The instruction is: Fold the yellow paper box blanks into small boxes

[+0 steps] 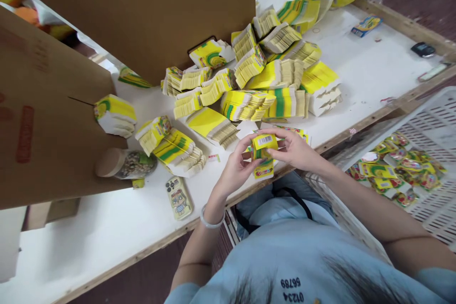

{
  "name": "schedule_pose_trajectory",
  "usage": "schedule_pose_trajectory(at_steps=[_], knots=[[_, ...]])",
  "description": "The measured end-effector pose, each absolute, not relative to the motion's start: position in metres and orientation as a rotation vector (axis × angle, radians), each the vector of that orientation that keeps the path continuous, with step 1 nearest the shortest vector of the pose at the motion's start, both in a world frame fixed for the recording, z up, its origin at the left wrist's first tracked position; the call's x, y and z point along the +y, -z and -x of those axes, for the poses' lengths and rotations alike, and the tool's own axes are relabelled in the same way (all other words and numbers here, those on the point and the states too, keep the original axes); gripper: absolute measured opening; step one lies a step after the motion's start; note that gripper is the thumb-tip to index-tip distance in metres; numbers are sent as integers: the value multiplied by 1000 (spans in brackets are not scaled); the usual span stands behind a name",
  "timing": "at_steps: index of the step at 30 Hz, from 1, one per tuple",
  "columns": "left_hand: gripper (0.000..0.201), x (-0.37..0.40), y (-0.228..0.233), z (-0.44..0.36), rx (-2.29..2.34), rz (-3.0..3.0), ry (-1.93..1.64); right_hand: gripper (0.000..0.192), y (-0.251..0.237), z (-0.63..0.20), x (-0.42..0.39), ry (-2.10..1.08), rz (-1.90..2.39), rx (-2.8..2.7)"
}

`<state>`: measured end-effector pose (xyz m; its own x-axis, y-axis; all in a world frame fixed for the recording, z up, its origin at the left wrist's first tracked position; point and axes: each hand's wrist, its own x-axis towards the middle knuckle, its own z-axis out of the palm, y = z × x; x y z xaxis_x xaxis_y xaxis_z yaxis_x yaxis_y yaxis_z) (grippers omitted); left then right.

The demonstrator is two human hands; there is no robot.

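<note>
Left hand (pixel 237 166): It grips the left side of the small yellow box (pixel 264 154). The fingers curl around it and the thumb presses the front.
Right hand (pixel 294 148): It grips the same box from the right side. The fingertips pinch the top edge.
Small yellow box: It is made of thin card and has a boxy shape. A white patch with black lines sits on top. It is held just above the near edge of the white table (pixel 107 228), between both hands.
Bracelet (pixel 211 221): A pale, smooth ring sits on the left wrist.
White table: It is flat and smooth, with a wooden rim.
Flat box stacks (pixel 263 76): Many piles of folded yellow, green and white card lie on the table, past the hands. The pile edges look ridged, like pages.
Near piles (pixel 178 149): More flat stacks lie on the table, left of the hands.
Phone (pixel 178 197): It lies flat on the table near the front edge, left of the left hand. Its case has a cartoon picture.
Jar (pixel 126 164): It lies on its side on the table, left of the phone. It is round and clear, with a tan lid and speckled bits inside.
Brown carton (pixel 142 9): Big, plain cardboard stands at the back left of the table.
White crate (pixel 427 171): It is plastic with slots, right of the table. Shiny little packs lie inside.
</note>
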<state>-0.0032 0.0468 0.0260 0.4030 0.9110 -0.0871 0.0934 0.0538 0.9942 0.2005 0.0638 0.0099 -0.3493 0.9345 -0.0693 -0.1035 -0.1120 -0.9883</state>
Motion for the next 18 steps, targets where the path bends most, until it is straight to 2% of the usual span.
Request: schedule_pose_trajectory(at_steps=[3,7,9,13,15,18], knots=[[57,48,-28,4,989,-1385,-817,57,-12,-202,65,-1574,984,-1335],[58,48,-29,6,951,-1377,-805,67,-13,-218,74,-1740,824,-1419],[58,47,-28,6,950,-1363,-792,59,-11,-224,77,-1763,807,-1461],[60,45,-26,2,943,-1322,-774,42,-7,-220,70,-1612,978,-1388],[63,45,-26,0,935,-1310,-758,44,-6,-218,63,-1562,1053,-1342],[64,47,-26,-2,910,-1317,-737,56,-10,-224,58,-1637,1043,-1322]])
